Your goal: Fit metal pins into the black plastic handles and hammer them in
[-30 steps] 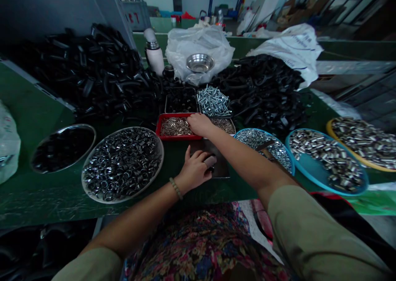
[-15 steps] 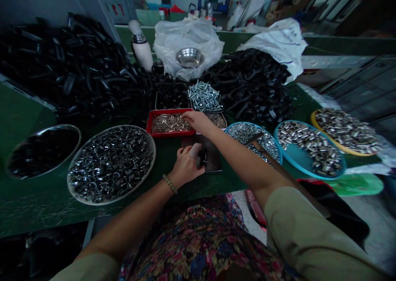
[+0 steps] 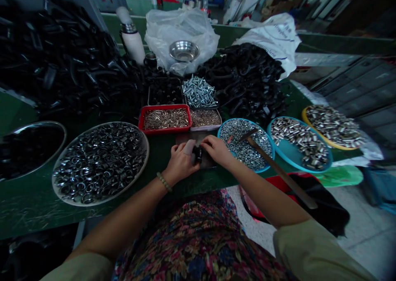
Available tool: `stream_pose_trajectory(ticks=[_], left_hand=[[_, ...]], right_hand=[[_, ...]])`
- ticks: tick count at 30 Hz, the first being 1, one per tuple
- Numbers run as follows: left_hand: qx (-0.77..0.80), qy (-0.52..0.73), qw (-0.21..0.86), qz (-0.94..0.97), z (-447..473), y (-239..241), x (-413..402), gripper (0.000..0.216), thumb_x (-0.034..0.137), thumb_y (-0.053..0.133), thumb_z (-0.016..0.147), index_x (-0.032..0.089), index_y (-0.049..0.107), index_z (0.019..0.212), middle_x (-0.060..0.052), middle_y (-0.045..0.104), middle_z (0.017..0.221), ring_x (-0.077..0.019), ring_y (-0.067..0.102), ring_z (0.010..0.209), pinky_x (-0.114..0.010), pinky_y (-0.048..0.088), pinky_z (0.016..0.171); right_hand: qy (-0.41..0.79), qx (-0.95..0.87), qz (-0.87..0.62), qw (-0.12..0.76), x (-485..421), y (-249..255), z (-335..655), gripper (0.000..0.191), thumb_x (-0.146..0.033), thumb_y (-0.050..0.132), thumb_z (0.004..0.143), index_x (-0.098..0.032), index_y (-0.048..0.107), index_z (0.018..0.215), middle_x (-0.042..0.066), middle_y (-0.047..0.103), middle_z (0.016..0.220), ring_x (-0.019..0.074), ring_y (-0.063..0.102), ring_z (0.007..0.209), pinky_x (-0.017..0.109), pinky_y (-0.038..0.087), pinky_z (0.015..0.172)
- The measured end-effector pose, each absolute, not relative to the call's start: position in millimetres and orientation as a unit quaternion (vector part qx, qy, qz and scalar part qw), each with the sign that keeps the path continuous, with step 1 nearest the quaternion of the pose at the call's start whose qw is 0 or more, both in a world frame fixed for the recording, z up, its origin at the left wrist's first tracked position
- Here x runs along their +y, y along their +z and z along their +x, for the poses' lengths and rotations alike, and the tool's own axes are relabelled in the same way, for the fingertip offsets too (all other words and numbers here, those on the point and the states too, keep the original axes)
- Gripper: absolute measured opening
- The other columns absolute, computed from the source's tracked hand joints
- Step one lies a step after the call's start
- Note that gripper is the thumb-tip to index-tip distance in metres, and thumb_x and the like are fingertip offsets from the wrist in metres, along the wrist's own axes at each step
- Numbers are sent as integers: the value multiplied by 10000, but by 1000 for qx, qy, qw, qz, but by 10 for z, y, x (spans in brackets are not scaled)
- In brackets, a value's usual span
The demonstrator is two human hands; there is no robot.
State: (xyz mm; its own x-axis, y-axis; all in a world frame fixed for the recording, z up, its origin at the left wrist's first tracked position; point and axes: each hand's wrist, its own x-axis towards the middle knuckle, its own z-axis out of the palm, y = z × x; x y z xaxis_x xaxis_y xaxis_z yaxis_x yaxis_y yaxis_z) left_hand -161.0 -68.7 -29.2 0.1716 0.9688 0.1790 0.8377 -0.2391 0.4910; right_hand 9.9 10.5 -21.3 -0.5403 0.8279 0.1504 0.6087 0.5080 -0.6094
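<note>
My left hand (image 3: 182,160) is closed round a small black part (image 3: 197,152), held above a dark metal plate (image 3: 208,162) on the bench. A pale wrap covers one of its fingers. My right hand (image 3: 216,149) is pinched at the right side of the black part; whatever sits between its fingertips is too small to make out. Just beyond the hands are a red tray (image 3: 165,129) of small metal pins (image 3: 167,118) and a pale tray (image 3: 206,127) of tiny copper-toned pieces (image 3: 205,118).
A hammer (image 3: 272,161) lies across a blue tray (image 3: 220,129) of small metal pieces. Left stands a round tray (image 3: 145,159) of metal rings. Bolts (image 3: 198,92), black parts (image 3: 250,79), a steel bowl (image 3: 184,51) and a flask (image 3: 133,44) are behind.
My right hand has come back from the red tray of pins to the black part in my left hand. The whole view has shifted slightly.
</note>
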Motion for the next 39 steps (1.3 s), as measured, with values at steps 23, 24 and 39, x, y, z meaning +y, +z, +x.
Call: stream_pose_trajectory(ticks=[23, 24, 39], left_hand=[[604, 229, 156, 748, -1609, -263, -668, 758, 334, 632, 699, 174, 301, 1362, -119, 598, 1215, -284, 544, 1126, -442, 289, 995], [605, 233, 157, 745, -1611, -266, -666, 768, 330, 637, 692, 173, 297, 1362, -118, 605, 1208, -283, 547, 1123, -442, 286, 996], [537, 171, 61, 824, -1620, -275, -632, 457, 293, 546, 818, 276, 508, 1273, -103, 624, 1210, -297, 543, 1134, -532, 193, 1073]], right_hand=[[88, -775, -623, 49, -278, 209, 1042, 417, -255, 325, 965, -158, 430, 1357, 170, 604, 1228, 277, 612, 1066, 396, 494, 833], [140, -794, -587, 74, -334, 281, 885, 416, -266, 324, 967, -200, 421, 1366, 137, 605, 1249, 262, 617, 1072, 391, 494, 855], [117, -743, -655, 73, -334, 236, 972, 415, -306, 347, 982, -224, 403, 1386, 112, 625, 1236, 236, 659, 1013, 330, 500, 827]])
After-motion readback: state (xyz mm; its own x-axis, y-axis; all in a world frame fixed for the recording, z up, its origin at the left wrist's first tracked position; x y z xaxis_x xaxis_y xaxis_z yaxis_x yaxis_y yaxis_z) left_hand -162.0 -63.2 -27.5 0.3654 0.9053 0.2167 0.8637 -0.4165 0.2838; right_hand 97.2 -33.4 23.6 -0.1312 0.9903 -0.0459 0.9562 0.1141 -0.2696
